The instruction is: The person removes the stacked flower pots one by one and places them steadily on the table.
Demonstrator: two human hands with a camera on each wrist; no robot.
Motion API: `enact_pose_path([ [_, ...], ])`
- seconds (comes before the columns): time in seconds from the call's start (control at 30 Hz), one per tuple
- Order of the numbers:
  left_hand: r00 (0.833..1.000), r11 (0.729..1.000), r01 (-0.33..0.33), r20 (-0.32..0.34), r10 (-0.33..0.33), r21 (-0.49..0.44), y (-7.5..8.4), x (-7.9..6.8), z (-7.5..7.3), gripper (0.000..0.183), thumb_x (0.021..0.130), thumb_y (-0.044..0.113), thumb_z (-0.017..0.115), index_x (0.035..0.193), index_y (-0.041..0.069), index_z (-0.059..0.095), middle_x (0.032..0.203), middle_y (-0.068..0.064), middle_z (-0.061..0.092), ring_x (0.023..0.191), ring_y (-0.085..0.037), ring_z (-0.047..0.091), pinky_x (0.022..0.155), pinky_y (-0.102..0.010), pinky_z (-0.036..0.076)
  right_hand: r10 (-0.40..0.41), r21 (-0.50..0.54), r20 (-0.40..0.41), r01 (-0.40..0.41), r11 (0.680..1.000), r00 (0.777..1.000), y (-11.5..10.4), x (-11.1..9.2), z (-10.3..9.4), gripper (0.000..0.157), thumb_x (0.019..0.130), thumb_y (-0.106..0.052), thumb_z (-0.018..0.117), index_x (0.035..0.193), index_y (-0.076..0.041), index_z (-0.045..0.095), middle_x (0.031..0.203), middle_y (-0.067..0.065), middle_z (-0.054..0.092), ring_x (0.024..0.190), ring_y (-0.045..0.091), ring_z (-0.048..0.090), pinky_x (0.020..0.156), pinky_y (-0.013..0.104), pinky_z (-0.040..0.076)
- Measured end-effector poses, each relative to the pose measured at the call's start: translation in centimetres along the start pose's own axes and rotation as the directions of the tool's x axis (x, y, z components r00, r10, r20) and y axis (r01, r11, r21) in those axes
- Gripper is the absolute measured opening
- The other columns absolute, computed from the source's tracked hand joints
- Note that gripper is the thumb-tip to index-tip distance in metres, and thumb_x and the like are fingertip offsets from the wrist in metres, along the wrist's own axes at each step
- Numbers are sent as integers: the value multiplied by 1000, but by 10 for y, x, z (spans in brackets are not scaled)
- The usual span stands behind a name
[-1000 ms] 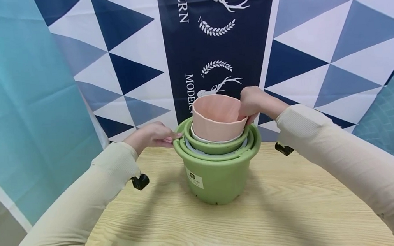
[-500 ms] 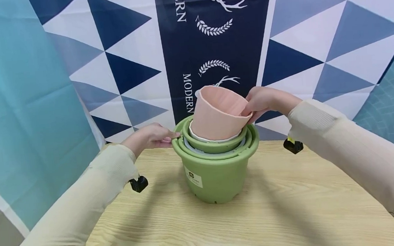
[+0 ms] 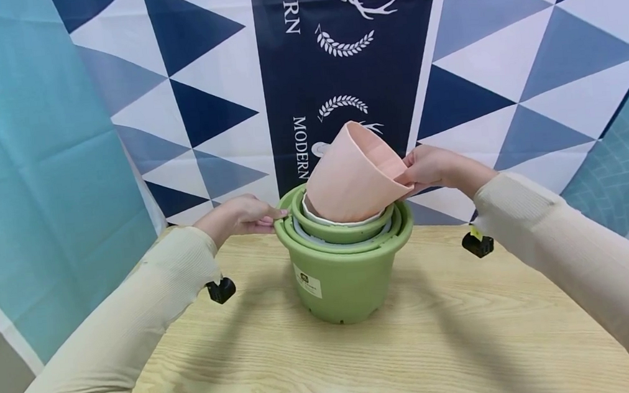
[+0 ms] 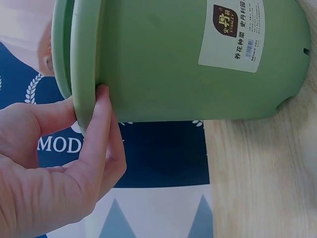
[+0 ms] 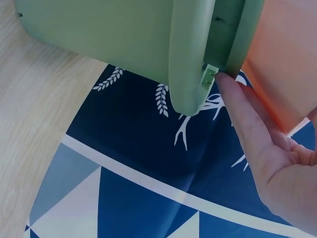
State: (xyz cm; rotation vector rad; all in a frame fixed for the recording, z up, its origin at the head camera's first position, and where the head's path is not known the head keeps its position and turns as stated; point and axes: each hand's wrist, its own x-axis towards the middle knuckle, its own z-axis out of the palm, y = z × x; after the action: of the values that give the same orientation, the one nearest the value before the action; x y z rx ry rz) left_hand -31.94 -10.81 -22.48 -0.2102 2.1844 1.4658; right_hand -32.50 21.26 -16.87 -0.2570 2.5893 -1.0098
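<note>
Pinching the rim of the big green pot (image 3: pixel 347 287) at nine o'clock with the left hand (image 3: pixel 248 213), with thumb (image 4: pixel 57 116) on top and fingertips (image 4: pixel 102 95) tucked underneath. Gripping the pink pot (image 3: pixel 345 180) narrowly by its rim at three o'clock with the right hand (image 3: pixel 437 169). Tilted in that grip, with mouth turned between one and two o'clock and base low inside the white rim (image 3: pixel 323 220). Nested underneath, with the small green pot (image 3: pixel 346 235) around the white rim, then the grey rim (image 3: pixel 310 238), then the big green pot outermost. Marked toward eight o'clock with a label (image 3: pixel 308 284). Standing upright on the table (image 3: pixel 352 368), with teal cloth (image 3: pixel 21 122) at ten o'clock and patterned cloth (image 3: pixel 349 75) at twelve
</note>
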Motion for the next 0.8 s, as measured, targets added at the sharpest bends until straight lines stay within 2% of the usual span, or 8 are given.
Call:
enact_pose_path([
  [0.13, 1000, 1000, -9, 4, 9, -7, 0, 1, -1, 56, 96, 14, 59, 141, -4, 31, 102, -8, 52, 65, -7, 63, 75, -15, 60, -19, 2, 27, 19, 1000, 999, -2, 0, -2, 32, 93, -6, 57, 116, 16, 56, 86, 0, 74, 76, 4, 69, 83, 29, 62],
  [0.3, 1000, 999, -16, 9, 17, -38, -2, 4, -1, 60, 95, 12, 60, 142, -4, 27, 102, -8, 51, 66, -8, 63, 75, -15, 60, -29, -3, 94, 29, 1000, 995, -5, 2, -5, 37, 95, -8, 56, 122, 16, 52, 92, 0, 74, 80, 4, 69, 81, 28, 62],
  [0.53, 1000, 996, 6, 11, -5, -93, -4, 5, -2, 55, 95, 13, 60, 141, -3, 34, 103, -8, 53, 67, -9, 64, 76, -16, 60, -16, 39, 165, 9, 999, 986, -1, 4, -13, 39, 97, -3, 49, 131, 14, 45, 101, -2, 71, 92, 8, 67, 94, 34, 58],
  [0.73, 1000, 992, -3, 21, 6, -128, -7, 7, -2, 53, 96, 12, 59, 140, -3, 34, 102, -8, 54, 66, -9, 65, 75, -15, 60, -35, 106, 187, 15, 994, 982, 5, 4, -15, 31, 95, 1, 47, 125, 5, 56, 97, -7, 71, 93, 9, 68, 95, 33, 58],
  [0.8, 1000, 992, -1, 17, 3, -129, -8, 7, -2, 52, 95, 12, 59, 139, -3, 35, 101, -8, 54, 66, -8, 65, 73, -15, 60, -40, 130, 197, 14, 991, 980, 7, 4, -15, 32, 95, 1, 47, 127, 4, 54, 97, -7, 71, 94, 8, 68, 95, 33, 58],
])
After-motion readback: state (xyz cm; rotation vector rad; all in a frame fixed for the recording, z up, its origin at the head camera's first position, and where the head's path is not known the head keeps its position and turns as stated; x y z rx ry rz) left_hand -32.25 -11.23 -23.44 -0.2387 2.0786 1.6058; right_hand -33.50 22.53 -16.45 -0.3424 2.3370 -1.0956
